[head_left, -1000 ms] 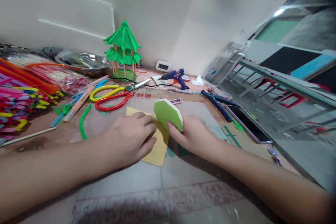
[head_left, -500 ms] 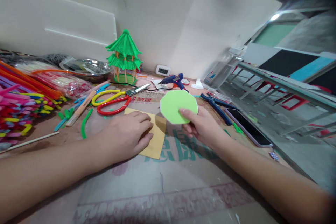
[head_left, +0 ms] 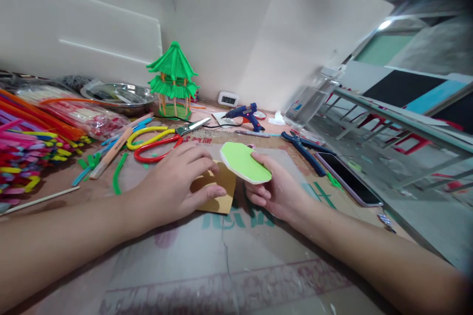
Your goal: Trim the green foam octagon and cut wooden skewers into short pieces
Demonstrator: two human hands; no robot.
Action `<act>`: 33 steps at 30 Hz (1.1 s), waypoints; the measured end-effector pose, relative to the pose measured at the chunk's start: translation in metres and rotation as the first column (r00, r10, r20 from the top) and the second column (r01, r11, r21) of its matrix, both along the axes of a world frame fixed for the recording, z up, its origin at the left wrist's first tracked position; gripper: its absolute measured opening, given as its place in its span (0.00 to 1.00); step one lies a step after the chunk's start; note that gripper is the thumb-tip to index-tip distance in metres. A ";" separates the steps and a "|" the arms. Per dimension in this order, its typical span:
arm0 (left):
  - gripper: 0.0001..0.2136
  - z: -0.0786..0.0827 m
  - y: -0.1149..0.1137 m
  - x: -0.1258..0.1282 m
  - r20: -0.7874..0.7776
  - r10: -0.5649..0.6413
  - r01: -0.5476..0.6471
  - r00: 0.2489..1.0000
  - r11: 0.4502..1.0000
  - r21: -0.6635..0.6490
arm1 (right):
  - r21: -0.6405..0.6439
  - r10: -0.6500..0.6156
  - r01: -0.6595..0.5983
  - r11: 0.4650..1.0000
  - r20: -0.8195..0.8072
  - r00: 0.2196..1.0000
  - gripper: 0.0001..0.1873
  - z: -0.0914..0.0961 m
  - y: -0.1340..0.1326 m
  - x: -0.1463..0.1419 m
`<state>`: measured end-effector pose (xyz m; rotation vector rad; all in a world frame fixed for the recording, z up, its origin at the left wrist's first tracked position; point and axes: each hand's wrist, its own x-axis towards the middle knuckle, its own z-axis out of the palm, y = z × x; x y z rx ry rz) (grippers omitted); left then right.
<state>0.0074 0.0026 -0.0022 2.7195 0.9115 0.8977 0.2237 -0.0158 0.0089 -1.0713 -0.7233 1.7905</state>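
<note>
Fingers, right hand: pinched on disc, held clear of card
Fingers, left hand: spread, card pinned against sliding

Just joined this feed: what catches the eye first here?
At centre the right hand holds a bright green octagonal disc, beside the left hand lying on a yellow sheet. Behind, near the wall, stands a green model pavilion, and a heap of coloured sticks fills the left edge.
</note>
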 end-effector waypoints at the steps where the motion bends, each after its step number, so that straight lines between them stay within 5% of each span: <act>1: 0.15 0.001 -0.001 0.000 0.020 -0.009 0.009 1.000 1.000 -0.001 | 0.000 0.015 -0.015 1.000 -0.002 1.000 0.14 -0.001 0.000 -0.001; 12: 0.16 0.003 -0.001 0.008 0.115 0.054 -0.035 0.992 0.986 -0.161 | 0.136 0.150 -0.173 0.975 0.167 0.974 0.25 -0.017 0.001 -0.001; 18: 0.12 0.005 -0.002 0.005 0.221 -0.043 0.079 0.974 0.984 -0.158 | 0.187 0.178 -0.200 0.962 0.129 0.976 0.23 -0.015 0.003 0.001; 26: 0.13 0.007 -0.013 0.009 0.272 0.150 -0.041 0.951 0.929 -0.369 | 0.245 0.184 -0.223 0.943 0.171 0.968 0.23 -0.017 0.001 0.000; 30: 0.14 0.006 -0.011 0.010 0.258 0.103 -0.012 0.961 0.944 -0.330 | 0.301 0.075 -0.112 0.947 0.131 0.988 0.19 -0.014 -0.002 -0.003; 33: 0.12 0.004 -0.009 0.008 0.100 -0.031 0.048 0.995 0.982 -0.181 | 0.361 0.039 -0.132 0.923 0.254 0.966 0.20 -0.011 -0.002 -0.001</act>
